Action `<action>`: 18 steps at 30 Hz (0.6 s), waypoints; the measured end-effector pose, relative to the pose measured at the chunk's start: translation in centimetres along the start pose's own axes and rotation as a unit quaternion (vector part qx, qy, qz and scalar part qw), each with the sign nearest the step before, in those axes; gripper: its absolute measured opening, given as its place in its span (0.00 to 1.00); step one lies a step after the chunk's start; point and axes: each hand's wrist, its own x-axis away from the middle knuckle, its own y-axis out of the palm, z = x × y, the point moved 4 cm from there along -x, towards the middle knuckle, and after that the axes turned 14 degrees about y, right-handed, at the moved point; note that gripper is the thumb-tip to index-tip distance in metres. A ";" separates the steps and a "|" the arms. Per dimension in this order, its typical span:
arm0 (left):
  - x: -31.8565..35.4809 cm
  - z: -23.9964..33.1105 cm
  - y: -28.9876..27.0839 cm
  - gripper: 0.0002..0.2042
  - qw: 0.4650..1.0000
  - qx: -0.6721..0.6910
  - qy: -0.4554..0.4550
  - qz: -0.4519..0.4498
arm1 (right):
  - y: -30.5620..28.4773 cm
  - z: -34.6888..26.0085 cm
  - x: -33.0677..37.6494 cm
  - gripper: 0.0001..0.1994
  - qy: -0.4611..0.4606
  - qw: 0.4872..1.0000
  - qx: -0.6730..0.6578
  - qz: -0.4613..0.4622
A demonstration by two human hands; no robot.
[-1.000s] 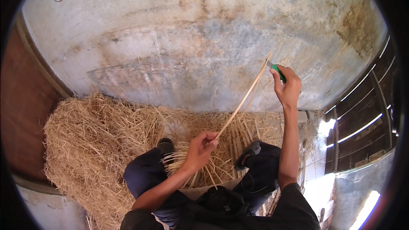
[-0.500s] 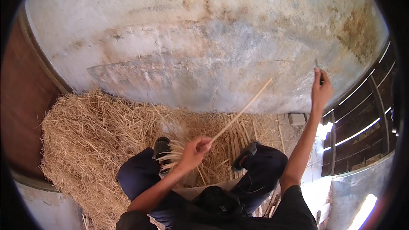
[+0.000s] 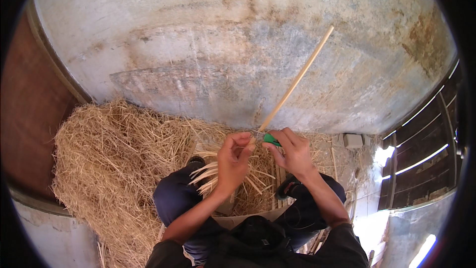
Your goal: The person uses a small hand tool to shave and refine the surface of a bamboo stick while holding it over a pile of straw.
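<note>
fingers of the left hand [image 3: 233,167] pinch a strip [image 3: 297,78] near its lower end; those of the right hand [image 3: 296,154] grip a green-handled knife [image 3: 271,140], swung back from the right, so its blade is beside the strip again. pale, slim and straight, it slants up past the wall's [image 3: 213,69] lower edge.

Stained wall [image 3: 208,44], brown panel [image 3: 32,114], pale block [image 3: 353,141]
</note>
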 end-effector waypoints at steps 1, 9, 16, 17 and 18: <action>0.1 0.0 0.3 0.14 1.000 0.010 0.005 0.013 | 0.4 -0.1 0.1 0.15 -0.008 1.000 0.000 0.000; -0.5 0.2 0.9 0.17 0.999 0.032 0.029 0.021 | 0.5 -0.6 0.2 0.16 -0.012 1.000 0.009 -0.011; -0.5 0.3 1.4 0.17 0.998 0.054 0.026 0.017 | 0.3 -0.1 0.1 0.14 -0.031 0.999 0.031 0.020; -0.5 0.3 1.5 0.17 0.998 0.061 0.025 0.017 | 0.1 0.0 0.0 0.14 -0.027 0.999 0.031 0.024; -0.5 0.5 1.5 0.17 0.998 0.057 0.025 0.017 | -0.2 0.0 -0.1 0.14 -0.024 0.999 0.031 0.027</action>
